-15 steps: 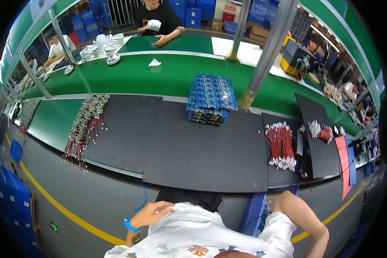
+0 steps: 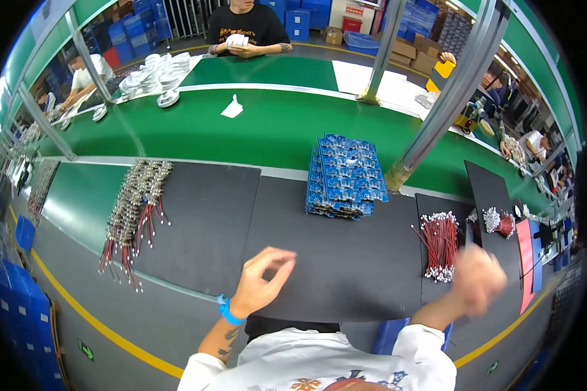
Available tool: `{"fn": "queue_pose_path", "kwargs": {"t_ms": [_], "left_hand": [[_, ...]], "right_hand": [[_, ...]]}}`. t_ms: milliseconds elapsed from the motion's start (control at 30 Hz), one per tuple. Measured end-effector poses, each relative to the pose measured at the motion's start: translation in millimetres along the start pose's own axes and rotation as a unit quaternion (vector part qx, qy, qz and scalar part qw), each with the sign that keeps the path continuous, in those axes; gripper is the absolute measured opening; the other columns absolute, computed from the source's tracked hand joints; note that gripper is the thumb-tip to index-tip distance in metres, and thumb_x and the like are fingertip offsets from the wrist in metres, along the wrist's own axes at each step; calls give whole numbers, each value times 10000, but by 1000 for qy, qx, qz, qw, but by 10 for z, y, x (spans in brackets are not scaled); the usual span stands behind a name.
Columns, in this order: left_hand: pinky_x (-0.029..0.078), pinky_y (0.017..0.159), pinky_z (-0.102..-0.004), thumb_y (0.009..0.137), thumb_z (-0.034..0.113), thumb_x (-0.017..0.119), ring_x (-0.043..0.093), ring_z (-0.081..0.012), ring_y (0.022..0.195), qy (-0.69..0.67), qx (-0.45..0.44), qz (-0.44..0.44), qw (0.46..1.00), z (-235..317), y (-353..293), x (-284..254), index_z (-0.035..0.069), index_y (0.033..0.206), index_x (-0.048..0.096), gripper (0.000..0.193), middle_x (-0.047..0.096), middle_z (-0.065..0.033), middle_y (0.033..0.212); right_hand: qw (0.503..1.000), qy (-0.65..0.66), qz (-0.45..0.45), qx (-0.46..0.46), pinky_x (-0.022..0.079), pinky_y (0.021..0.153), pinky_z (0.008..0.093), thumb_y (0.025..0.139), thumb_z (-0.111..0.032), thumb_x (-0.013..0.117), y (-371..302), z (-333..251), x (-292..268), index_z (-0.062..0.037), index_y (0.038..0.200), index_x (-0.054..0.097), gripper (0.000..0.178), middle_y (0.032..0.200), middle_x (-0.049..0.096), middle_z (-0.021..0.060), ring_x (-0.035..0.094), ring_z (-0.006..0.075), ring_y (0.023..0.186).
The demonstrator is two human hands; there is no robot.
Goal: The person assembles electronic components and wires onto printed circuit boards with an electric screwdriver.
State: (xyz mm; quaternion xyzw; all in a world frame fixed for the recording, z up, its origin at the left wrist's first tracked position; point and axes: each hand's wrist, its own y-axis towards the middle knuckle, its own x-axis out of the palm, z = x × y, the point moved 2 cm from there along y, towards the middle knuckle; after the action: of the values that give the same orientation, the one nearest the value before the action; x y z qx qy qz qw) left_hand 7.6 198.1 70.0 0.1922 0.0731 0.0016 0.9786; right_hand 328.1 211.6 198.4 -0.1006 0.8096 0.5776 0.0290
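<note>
My left hand point(image 2: 262, 281), with a blue wristband point(image 2: 229, 310), hovers over the near edge of the black mat point(image 2: 346, 260). Its thumb and curled fingers stand apart with nothing between them. My right hand point(image 2: 479, 280) is raised beside a bundle of red wires with white connector ends point(image 2: 441, 242); motion blur smears its fingers. At the back of the mat sits a stack of blue circuit boards point(image 2: 347, 174). Rows of small metal parts with red wires point(image 2: 135, 199) lie at the mat's left side.
A metal post point(image 2: 447, 98) rises behind the mat on the right. Past it runs a green belt point(image 2: 195, 130) with a white scrap point(image 2: 233, 107) on it. A person in black point(image 2: 251, 29) holds a white item across the belt. Another wire bundle point(image 2: 499, 223) lies far right.
Both my hands have risen from beside my body to above the mat's near side, the right one toward the red wires. The person opposite has brought both hands to the white item.
</note>
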Motion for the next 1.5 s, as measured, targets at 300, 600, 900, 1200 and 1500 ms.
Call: {"fn": "queue_pose_path", "kwargs": {"t_ms": [300, 600, 900, 1200, 1500], "left_hand": [[194, 1063, -388, 756, 252, 679, 175, -325, 1325, 145, 58, -6, 988, -531, 1019, 195, -25, 1328, 271, 755, 158, -199, 1432], [59, 1062, -495, 924, 426, 311, 14, -399, 1333, 271, -55, -15, 961, -693, 1418, 451, -77, 1317, 281, 638, 69, -279, 1422], [117, 1064, -441, 889, 252, 488, 73, -384, 1335, 230, 87, 7, 969, -59, 1364, 376, -44, 1332, 279, 572, 143, -243, 1425], [323, 990, -400, 788, 40, 562, 368, -326, 1235, 20, -9, 14, 1000, -33, 23, 319, 18, 1247, 470, 468, 278, -207, 1387], [495, 834, -430, 933, 431, 270, 561, -304, 1021, -551, -432, 55, 712, -521, -624, 473, 17, 1275, 372, 546, 519, -193, 1171]], "right_hand": [[870, -105, 120, 466, 427, 888, 304, 853, -177, 595, -685, 2037, 656, 93, 1205, 433, 472, 1158, 524, 206, 523, 237, 1066], [870, -105, 49, 479, 442, 788, 263, 879, -196, 530, -568, 2231, 842, 68, 1152, 492, 382, 971, 620, 120, 569, 139, 876], [917, 7, 127, 379, 414, 830, 245, 882, -82, 518, -194, 1649, 879, 30, 1222, 405, 376, 1077, 557, 84, 530, 131, 961], [942, 83, -135, 295, 224, 1007, 547, 732, -121, 654, -847, 887, 868, -51, 789, 638, 92, 958, 650, 159, 510, 378, 1102], [860, -196, -406, 240, 402, 898, 441, 625, 29, 590, -812, 569, 1041, -39, 1033, 591, 413, 1106, 572, 89, 502, 274, 1082]]}}
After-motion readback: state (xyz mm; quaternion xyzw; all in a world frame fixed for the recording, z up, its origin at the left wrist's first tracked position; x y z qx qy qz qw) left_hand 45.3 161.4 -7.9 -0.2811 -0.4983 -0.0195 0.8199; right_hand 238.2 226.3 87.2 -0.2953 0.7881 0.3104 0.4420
